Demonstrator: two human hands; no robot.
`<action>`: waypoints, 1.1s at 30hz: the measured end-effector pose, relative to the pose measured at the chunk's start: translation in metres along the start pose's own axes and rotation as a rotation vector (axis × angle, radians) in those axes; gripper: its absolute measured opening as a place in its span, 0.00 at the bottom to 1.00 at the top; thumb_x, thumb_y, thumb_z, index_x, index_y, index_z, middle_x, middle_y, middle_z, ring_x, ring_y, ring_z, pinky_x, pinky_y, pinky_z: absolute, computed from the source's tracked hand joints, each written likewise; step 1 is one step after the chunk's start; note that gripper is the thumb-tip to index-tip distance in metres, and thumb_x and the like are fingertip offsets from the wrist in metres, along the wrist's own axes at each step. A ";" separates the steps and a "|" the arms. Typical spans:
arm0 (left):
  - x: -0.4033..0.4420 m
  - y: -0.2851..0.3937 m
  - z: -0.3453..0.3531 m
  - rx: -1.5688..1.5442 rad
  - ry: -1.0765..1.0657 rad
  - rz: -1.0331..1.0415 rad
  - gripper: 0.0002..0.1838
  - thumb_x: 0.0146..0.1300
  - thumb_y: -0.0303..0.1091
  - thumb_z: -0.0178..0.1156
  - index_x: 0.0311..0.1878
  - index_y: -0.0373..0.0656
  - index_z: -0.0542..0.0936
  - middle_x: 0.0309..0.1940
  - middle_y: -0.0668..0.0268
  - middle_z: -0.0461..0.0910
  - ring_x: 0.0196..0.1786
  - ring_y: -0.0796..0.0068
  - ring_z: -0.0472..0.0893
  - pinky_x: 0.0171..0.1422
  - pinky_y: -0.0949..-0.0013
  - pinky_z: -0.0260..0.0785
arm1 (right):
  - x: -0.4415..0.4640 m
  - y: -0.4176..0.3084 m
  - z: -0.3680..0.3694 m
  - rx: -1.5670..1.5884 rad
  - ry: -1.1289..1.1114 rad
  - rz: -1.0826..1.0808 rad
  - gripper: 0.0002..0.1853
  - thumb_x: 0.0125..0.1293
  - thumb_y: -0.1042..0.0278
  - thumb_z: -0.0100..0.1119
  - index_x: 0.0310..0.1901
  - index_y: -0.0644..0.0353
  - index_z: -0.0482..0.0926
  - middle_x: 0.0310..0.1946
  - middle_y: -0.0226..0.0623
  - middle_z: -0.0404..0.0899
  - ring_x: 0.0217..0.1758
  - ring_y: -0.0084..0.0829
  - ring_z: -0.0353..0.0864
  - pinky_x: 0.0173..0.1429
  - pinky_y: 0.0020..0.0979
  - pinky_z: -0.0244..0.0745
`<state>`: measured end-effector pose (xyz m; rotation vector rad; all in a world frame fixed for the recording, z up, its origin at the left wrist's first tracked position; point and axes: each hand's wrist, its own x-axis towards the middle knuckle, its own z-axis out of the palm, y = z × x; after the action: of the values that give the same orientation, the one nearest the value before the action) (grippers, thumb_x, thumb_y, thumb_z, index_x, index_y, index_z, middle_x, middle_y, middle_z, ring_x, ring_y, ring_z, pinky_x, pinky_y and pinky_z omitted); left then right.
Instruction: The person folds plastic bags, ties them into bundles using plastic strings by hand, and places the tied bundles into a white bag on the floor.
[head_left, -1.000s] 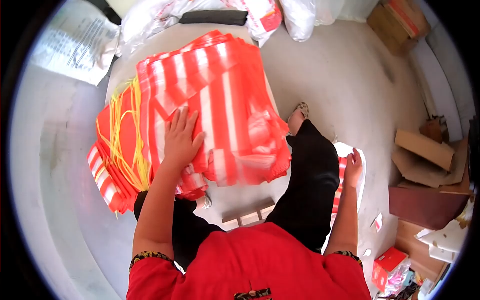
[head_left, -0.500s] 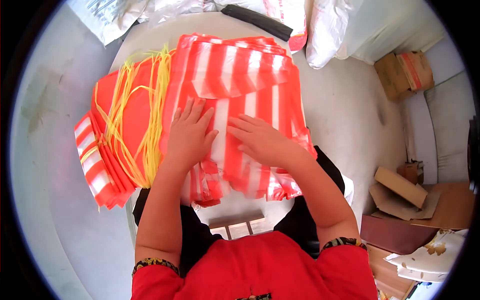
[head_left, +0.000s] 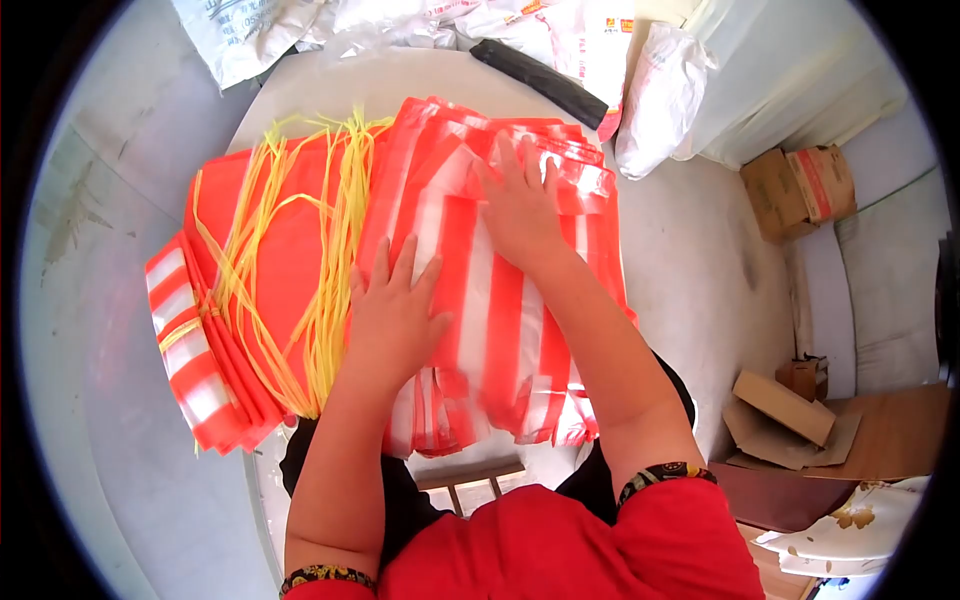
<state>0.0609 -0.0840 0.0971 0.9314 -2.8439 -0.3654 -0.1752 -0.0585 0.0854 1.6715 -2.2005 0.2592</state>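
A stack of red-and-white striped plastic bags [head_left: 497, 315] lies before me, its near edges crumpled. My left hand [head_left: 398, 318] rests flat on the left part of the stack, fingers apart. Farther up, my right hand [head_left: 524, 212] is spread on the bags near their far end, and nothing is gripped in it. Yellow plastic strips [head_left: 343, 240] run along the stack's left side, over a plain red sheet or pile [head_left: 285, 250]. At the far left is a folded striped bundle [head_left: 183, 335] tied with a yellow strip.
A long black object [head_left: 538, 80] lies at the table's [head_left: 335, 85] back edge. White sacks [head_left: 662, 105] stand behind and to the right. Cardboard boxes [head_left: 775, 200] sit on the floor at right, with an open carton [head_left: 785, 420] nearer me.
My right hand has slid away from me to the far part of the bags, and the top sheet's folded far flap now lies farther back. The left hand stays flat on the stack.
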 end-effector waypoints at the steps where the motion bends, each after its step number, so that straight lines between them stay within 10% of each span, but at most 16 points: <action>1: 0.001 -0.001 0.000 -0.006 -0.002 -0.009 0.38 0.68 0.49 0.69 0.80 0.53 0.71 0.85 0.54 0.58 0.87 0.44 0.53 0.85 0.31 0.50 | 0.005 0.000 -0.002 -0.026 0.050 0.011 0.29 0.72 0.65 0.62 0.74 0.51 0.74 0.82 0.49 0.58 0.88 0.53 0.51 0.87 0.60 0.48; 7: 0.005 -0.003 0.001 0.062 -0.067 -0.033 0.40 0.67 0.50 0.70 0.80 0.52 0.70 0.85 0.53 0.58 0.87 0.44 0.54 0.84 0.31 0.52 | -0.040 -0.042 -0.009 0.609 -0.075 -0.349 0.24 0.72 0.62 0.63 0.67 0.57 0.81 0.71 0.46 0.75 0.76 0.54 0.68 0.82 0.57 0.58; 14: 0.001 -0.005 0.009 0.007 0.017 -0.012 0.41 0.67 0.51 0.69 0.81 0.52 0.69 0.86 0.53 0.58 0.87 0.45 0.55 0.86 0.33 0.50 | -0.039 -0.012 0.011 0.112 -0.425 -0.015 0.29 0.74 0.48 0.62 0.67 0.61 0.82 0.78 0.58 0.66 0.88 0.57 0.50 0.86 0.59 0.46; 17: 0.002 -0.003 0.007 -0.002 0.011 -0.021 0.41 0.67 0.50 0.69 0.81 0.52 0.69 0.86 0.52 0.57 0.87 0.45 0.55 0.86 0.34 0.49 | -0.022 0.002 0.015 0.292 -0.221 -0.018 0.23 0.74 0.50 0.62 0.54 0.62 0.90 0.78 0.55 0.68 0.90 0.59 0.43 0.88 0.63 0.38; 24: 0.006 -0.002 0.007 -0.034 -0.002 -0.036 0.40 0.68 0.50 0.68 0.81 0.51 0.69 0.86 0.51 0.56 0.87 0.46 0.55 0.86 0.34 0.49 | 0.021 0.003 0.038 0.216 -0.044 -0.040 0.34 0.74 0.52 0.63 0.78 0.52 0.70 0.88 0.49 0.45 0.90 0.59 0.39 0.88 0.63 0.39; 33: 0.011 -0.002 0.005 -0.081 0.004 -0.040 0.41 0.67 0.48 0.70 0.81 0.51 0.69 0.86 0.51 0.55 0.87 0.46 0.55 0.85 0.31 0.50 | 0.059 0.005 0.058 0.129 0.077 -0.027 0.33 0.76 0.47 0.59 0.80 0.44 0.69 0.86 0.48 0.51 0.88 0.59 0.47 0.85 0.67 0.42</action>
<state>0.0525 -0.0909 0.0926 0.9729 -2.7877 -0.4790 -0.2040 -0.1304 0.0562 1.7265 -2.1440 0.4592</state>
